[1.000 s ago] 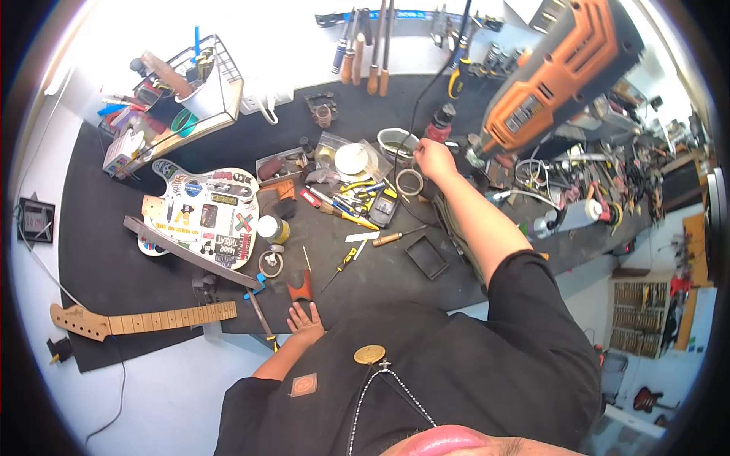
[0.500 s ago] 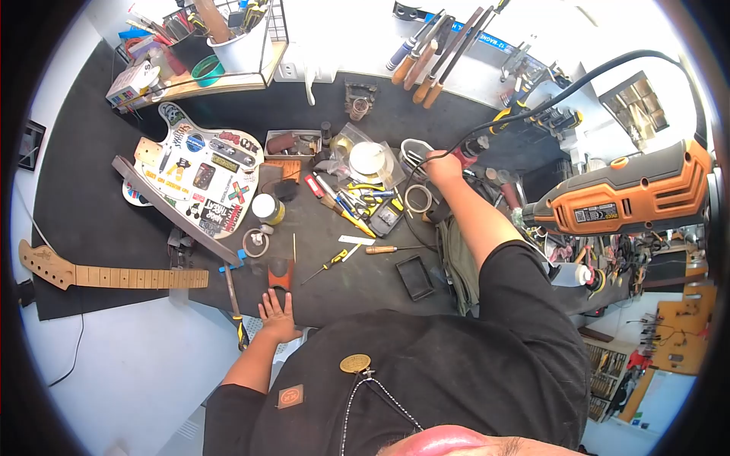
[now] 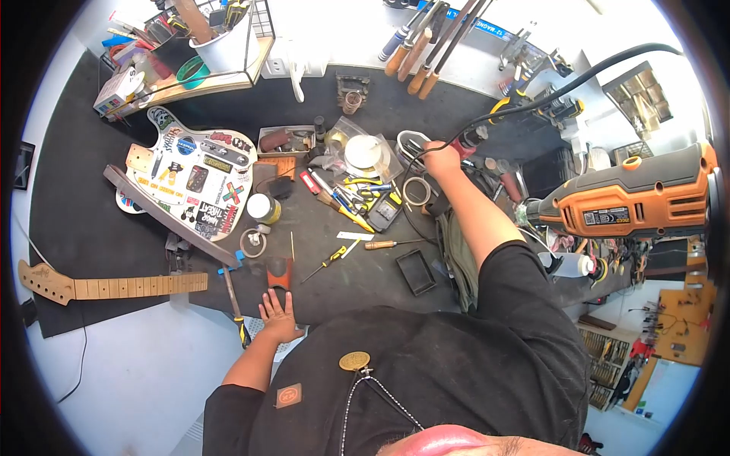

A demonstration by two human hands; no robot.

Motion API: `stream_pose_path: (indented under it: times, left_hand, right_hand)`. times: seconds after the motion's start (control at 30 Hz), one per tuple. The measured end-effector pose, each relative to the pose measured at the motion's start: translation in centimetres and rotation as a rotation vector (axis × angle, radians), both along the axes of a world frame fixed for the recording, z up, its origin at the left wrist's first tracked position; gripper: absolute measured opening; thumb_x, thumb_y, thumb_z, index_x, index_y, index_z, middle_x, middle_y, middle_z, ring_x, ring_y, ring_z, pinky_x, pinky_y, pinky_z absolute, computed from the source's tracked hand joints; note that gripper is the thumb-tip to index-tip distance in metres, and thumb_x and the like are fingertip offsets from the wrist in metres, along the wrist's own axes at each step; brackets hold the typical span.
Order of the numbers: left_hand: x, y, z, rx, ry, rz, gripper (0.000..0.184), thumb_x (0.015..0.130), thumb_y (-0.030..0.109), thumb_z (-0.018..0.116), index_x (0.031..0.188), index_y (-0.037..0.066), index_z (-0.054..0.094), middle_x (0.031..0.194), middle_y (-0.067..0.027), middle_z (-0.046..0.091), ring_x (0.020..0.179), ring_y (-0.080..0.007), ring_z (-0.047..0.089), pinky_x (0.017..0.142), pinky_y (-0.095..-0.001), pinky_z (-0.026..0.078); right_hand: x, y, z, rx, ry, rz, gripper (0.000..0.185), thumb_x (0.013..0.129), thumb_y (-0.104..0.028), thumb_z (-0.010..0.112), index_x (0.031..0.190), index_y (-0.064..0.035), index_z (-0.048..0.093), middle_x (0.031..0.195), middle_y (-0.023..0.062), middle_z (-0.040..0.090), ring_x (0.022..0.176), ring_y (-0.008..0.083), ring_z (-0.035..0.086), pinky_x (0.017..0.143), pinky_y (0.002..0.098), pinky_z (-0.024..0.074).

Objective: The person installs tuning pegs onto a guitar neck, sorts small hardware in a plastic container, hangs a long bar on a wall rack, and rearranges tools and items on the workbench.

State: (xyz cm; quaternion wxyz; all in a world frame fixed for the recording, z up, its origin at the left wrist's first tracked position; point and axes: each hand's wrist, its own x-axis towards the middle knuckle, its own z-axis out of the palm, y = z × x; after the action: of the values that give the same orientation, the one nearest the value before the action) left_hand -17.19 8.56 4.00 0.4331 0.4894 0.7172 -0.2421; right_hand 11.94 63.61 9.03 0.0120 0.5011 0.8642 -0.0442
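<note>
My left hand (image 3: 280,318) lies flat at the bench's front edge with its fingers spread, holding nothing. Just beyond its fingertips is an orange-red and dark curved piece (image 3: 279,273). To its left, a clamp (image 3: 236,308) with a yellow-black handle grips the bench edge near the guitar neck (image 3: 141,284). My right hand (image 3: 442,161) reaches to the far side, at the rim of a white container (image 3: 411,143) with slim metal items in it. Its fingers look curled, and their tips and anything between them are hidden. A red-and-black tool (image 3: 469,141) stands beside it.
A stickered guitar body (image 3: 194,178) lies at the left with a long bar (image 3: 167,216) across it. Pliers and cutters (image 3: 365,201), a screwdriver (image 3: 325,264) and a black tray (image 3: 415,272) are mid-bench. An orange rotary tool (image 3: 627,194) hangs at right, its black cable (image 3: 563,90) crossing behind.
The view has shifted slightly. My right hand remains at the white container, with its fingers now less visible and more drawn in. My left hand has not moved.
</note>
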Motion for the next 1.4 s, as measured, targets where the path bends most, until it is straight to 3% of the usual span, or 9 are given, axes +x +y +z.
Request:
stream_pose_path:
  times: [0.2, 0.3, 0.33, 0.5, 0.7, 0.93, 1.03, 1.23, 1.4]
  left_hand:
    - [0.1, 0.2, 0.4, 0.011, -0.006, 0.014, 0.142, 0.078, 0.054, 0.085, 0.168, 0.007, -0.015, 0.162, -0.0416, -0.031, 0.151, -0.0606, -0.028, 0.122, -0.0708, -0.007]
    - [-0.2, -0.4, -0.1, 0.06, -0.005, 0.0, 0.142, 0.079, 0.054, 0.085, 0.168, 0.008, -0.014, 0.163, -0.0412, -0.03, 0.152, -0.0602, -0.027, 0.123, -0.0707, -0.007]
    - [-0.2, -0.4, 0.3, 0.044, -0.008, 0.006, 0.141, 0.079, 0.054, 0.085, 0.168, 0.009, -0.014, 0.163, -0.0411, -0.029, 0.152, -0.0601, -0.026, 0.123, -0.0707, -0.007]
    - [0.0, -0.2, 0.8, 0.033, -0.017, 0.027, 0.14, 0.079, 0.052, 0.085, 0.169, 0.01, -0.013, 0.164, -0.0404, -0.029, 0.153, -0.0595, -0.026, 0.123, -0.0697, -0.007]
    - [0.0, 0.4, 0.9, 0.012, -0.016, 0.016, 0.14, 0.079, 0.05, 0.086, 0.168, 0.007, -0.013, 0.163, -0.0415, -0.03, 0.152, -0.0604, -0.026, 0.124, -0.069, -0.006]
    - [0.0, 0.3, 0.3, -0.008, 0.003, -0.013, 0.143, 0.08, 0.054, 0.085, 0.167, 0.006, -0.017, 0.162, -0.0412, -0.032, 0.152, -0.0611, -0.026, 0.123, -0.0696, -0.005]
    - [-0.2, -0.4, -0.5, 0.026, 0.008, -0.018, 0.144, 0.079, 0.055, 0.086, 0.167, 0.005, -0.017, 0.162, -0.0415, -0.032, 0.152, -0.0613, -0.026, 0.123, -0.07, -0.006]
    - [-0.2, 0.0, 0.0, 0.005, -0.015, 0.0, 0.144, 0.078, 0.054, 0.086, 0.167, 0.006, -0.017, 0.161, -0.0424, -0.032, 0.151, -0.0617, -0.027, 0.123, -0.0705, -0.006]
    - [-0.3, -0.2, -0.2, 0.03, -0.026, -0.001, 0.143, 0.078, 0.052, 0.086, 0.167, 0.006, -0.016, 0.162, -0.0427, -0.031, 0.151, -0.0622, -0.027, 0.122, -0.0712, -0.006]
  right_hand:
    - [0.0, 0.1, 2.5, -0.115, -0.094, 0.032, 0.017, 0.091, -0.026, 0.07, 0.097, -0.0127, 0.079, 0.102, 0.0159, 0.078, 0.099, 0.037, 0.075, 0.082, 0.0475, 0.0598]
    - [0.6, 1.2, -0.4, -0.004, -0.114, 0.028, 0.021, 0.088, -0.021, 0.065, 0.094, -0.0047, 0.078, 0.098, 0.0213, 0.078, 0.092, 0.0385, 0.077, 0.079, 0.0496, 0.0613]
    - [0.2, 0.9, -0.5, -0.005, -0.054, -0.019, 0.02, 0.088, -0.021, 0.065, 0.094, -0.0079, 0.079, 0.099, 0.0193, 0.078, 0.092, 0.038, 0.077, 0.078, 0.0493, 0.0616]
    - [1.2, 1.1, -3.3, 0.118, 0.092, 0.254, 0.014, 0.087, -0.02, 0.071, 0.093, -0.0106, 0.079, 0.1, 0.016, 0.077, 0.091, 0.0379, 0.076, 0.078, 0.0486, 0.0607]
    - [0.9, 1.1, -0.2, -0.039, -0.086, 0.019, 0.016, 0.089, -0.023, 0.069, 0.097, -0.0148, 0.081, 0.104, 0.014, 0.076, 0.098, 0.0358, 0.073, 0.082, 0.0478, 0.0594]
    - [-0.1, 0.3, -1.2, -0.028, 0.071, 0.045, 0.018, 0.088, -0.017, 0.065, 0.096, -0.0147, 0.081, 0.102, 0.0138, 0.076, 0.097, 0.0366, 0.074, 0.083, 0.0476, 0.0595]
    - [-0.1, -0.5, 1.6, -0.103, -0.014, 0.017, 0.016, 0.089, -0.018, 0.066, 0.095, -0.0137, 0.081, 0.102, 0.0143, 0.076, 0.095, 0.037, 0.074, 0.081, 0.0473, 0.0597]
    - [-0.1, 0.3, -0.8, 0.02, -0.051, -0.058, 0.016, 0.088, -0.016, 0.067, 0.095, -0.0133, 0.081, 0.103, 0.0139, 0.077, 0.096, 0.0368, 0.074, 0.081, 0.0469, 0.06]
    - [-0.1, 0.1, -1.1, -0.054, 0.044, -0.004, 0.02, 0.086, -0.013, 0.065, 0.097, -0.0149, 0.082, 0.104, 0.0148, 0.077, 0.094, 0.0371, 0.075, 0.083, 0.0478, 0.0604]
